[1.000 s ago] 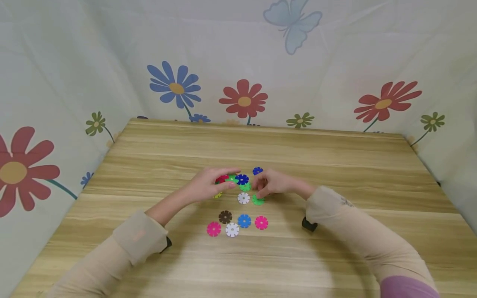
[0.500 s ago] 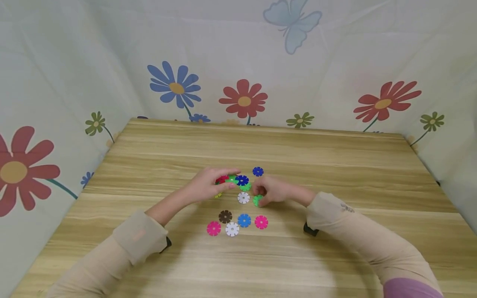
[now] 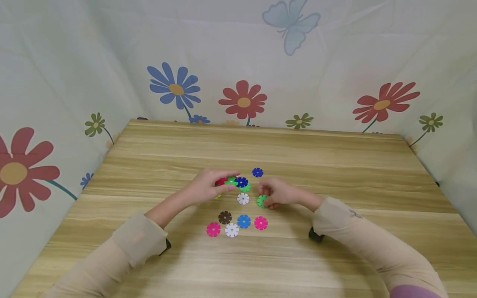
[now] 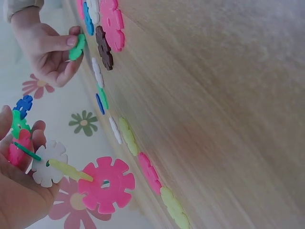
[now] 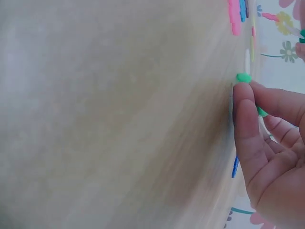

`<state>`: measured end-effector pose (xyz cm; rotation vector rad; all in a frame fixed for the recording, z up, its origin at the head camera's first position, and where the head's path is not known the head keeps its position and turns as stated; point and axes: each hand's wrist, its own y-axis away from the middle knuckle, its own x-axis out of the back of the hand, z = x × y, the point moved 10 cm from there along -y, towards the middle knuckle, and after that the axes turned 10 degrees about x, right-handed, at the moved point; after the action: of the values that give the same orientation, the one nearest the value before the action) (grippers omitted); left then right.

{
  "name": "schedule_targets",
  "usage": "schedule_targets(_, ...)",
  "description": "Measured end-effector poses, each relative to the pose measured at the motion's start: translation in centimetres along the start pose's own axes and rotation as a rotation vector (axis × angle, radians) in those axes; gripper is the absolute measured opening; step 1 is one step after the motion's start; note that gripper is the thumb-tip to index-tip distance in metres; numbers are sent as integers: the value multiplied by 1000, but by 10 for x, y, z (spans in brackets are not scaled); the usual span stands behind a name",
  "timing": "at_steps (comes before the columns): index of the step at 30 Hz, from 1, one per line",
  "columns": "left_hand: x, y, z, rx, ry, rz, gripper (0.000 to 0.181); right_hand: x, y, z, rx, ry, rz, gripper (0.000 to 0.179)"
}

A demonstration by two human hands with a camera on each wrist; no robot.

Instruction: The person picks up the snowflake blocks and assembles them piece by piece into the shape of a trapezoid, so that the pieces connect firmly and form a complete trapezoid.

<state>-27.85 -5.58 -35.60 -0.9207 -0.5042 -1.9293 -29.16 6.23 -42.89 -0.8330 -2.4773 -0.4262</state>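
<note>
My left hand [image 3: 203, 187] holds a chain of slotted interlocking discs. Seen from the left wrist, the chain runs from a blue disc [image 4: 23, 106] through green and pinkish-red ones to a white disc [image 4: 50, 164], a yellow disc seen edge-on [image 4: 71, 169] and a large pink disc [image 4: 107, 185] at its end. Fingers and palm hide part of it. To the right, my right hand [image 3: 282, 192] pinches a single green disc [image 3: 261, 201] between thumb and fingers. In the right wrist view the fingers [image 5: 248, 119] cover most of that disc.
Loose discs lie on the wooden table [image 3: 335, 165]: a dark blue disc [image 3: 257, 172] beyond the hands, a white disc [image 3: 243, 198] between them, and a brown disc [image 3: 225, 217], a light blue disc [image 3: 244, 221] and pink ones nearer. A flowered curtain [image 3: 208, 49] hangs behind.
My right hand has taken hold of the green disc and shifted slightly right with it, tilting it up. The left hand stays nearly still with the chain.
</note>
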Motion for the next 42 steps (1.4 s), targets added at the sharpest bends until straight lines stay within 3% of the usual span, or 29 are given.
schedule_targets(7,-3,0,-1,9,-8,-1,40,20,6,-15,61,-165,173,14)
schedule_targets(14,-4,0,1,10,0,16,38,38,12,-32,108,-256,339,15)
schedule_targets(28,3,3,11,-57,-13,110,35,37,18,-40,57,-449,399,24)
schedule_targets(42,6,11,31,-192,-148,239,35,36,20,-36,23,-611,489,21)
